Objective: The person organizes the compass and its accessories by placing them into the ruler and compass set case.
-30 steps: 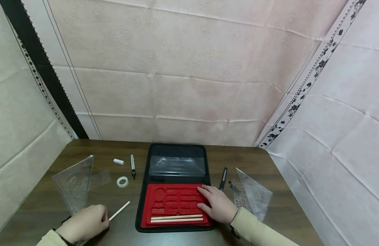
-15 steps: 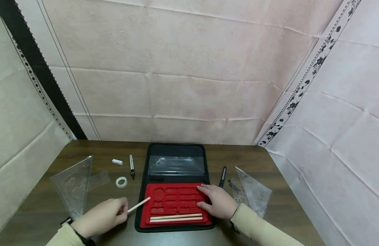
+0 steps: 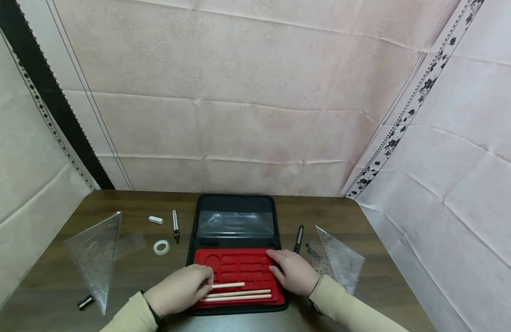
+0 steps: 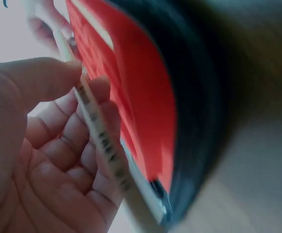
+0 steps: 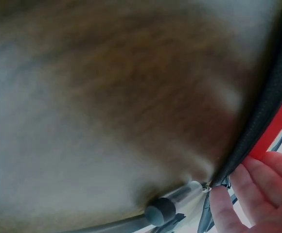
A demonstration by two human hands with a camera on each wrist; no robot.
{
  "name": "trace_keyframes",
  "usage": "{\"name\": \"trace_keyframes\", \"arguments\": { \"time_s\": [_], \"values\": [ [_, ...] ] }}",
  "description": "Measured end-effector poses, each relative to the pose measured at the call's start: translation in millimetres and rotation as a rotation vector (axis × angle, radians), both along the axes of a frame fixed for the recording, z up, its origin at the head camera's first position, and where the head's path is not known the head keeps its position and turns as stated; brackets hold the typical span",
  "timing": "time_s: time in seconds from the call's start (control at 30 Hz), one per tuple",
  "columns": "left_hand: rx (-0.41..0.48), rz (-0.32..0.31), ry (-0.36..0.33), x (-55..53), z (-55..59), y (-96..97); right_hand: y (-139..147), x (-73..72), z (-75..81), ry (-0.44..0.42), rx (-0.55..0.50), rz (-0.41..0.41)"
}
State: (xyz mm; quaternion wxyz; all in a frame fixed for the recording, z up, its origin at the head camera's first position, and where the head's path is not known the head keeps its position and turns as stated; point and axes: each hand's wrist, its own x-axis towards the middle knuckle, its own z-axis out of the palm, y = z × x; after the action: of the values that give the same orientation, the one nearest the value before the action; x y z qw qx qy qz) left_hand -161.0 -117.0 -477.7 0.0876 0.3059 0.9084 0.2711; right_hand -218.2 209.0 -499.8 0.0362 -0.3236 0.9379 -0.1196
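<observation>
A pale wooden pencil point(image 4: 104, 143) with dark printing is pinched between the thumb and fingers of my left hand point(image 3: 182, 288). In the head view its free end lies over the red tray point(image 3: 216, 262) of an unfolded black case point(image 3: 239, 201). Two similar pencils point(image 3: 239, 295) lie side by side in the tray's near slot, just below the held one. My right hand point(image 3: 294, 272) rests on the tray's right edge. In the right wrist view, its extended fingers point(image 5: 262, 182) touch the case's rim.
Left of the case lie an eraser point(image 3: 156, 220), a compass point(image 3: 175, 226), a white tape ring point(image 3: 161, 247), a clear set square point(image 3: 95, 258) and a small black-and-white object point(image 3: 85, 302). On the right are a black pen-like tool point(image 3: 299, 239) and another set square point(image 3: 342, 260).
My left hand has moved right with the pencil, from the bare table to over the red tray, and the pencil has turned nearly level. My right hand has stayed at the tray's edge.
</observation>
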Motion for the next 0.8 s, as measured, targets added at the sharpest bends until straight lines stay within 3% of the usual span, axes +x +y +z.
{"name": "trace_keyframes", "arguments": {
  "time_s": [0.17, 0.47, 0.8],
  "values": [
    [-0.014, -0.026, 0.020, 0.6, -3.4, 20.4, -0.9, 1.1, -0.2, -0.007, 0.004, -0.014],
    [-0.053, -0.018, 0.022, -4.0, -6.8, 44.1, -0.8, 2.6, -2.4, -0.014, 0.003, -0.030],
    [-0.042, 0.025, 0.020, -4.5, -11.3, 46.4, -1.4, 3.5, -2.9, 0.006, -0.001, -0.025]
  ]
}}
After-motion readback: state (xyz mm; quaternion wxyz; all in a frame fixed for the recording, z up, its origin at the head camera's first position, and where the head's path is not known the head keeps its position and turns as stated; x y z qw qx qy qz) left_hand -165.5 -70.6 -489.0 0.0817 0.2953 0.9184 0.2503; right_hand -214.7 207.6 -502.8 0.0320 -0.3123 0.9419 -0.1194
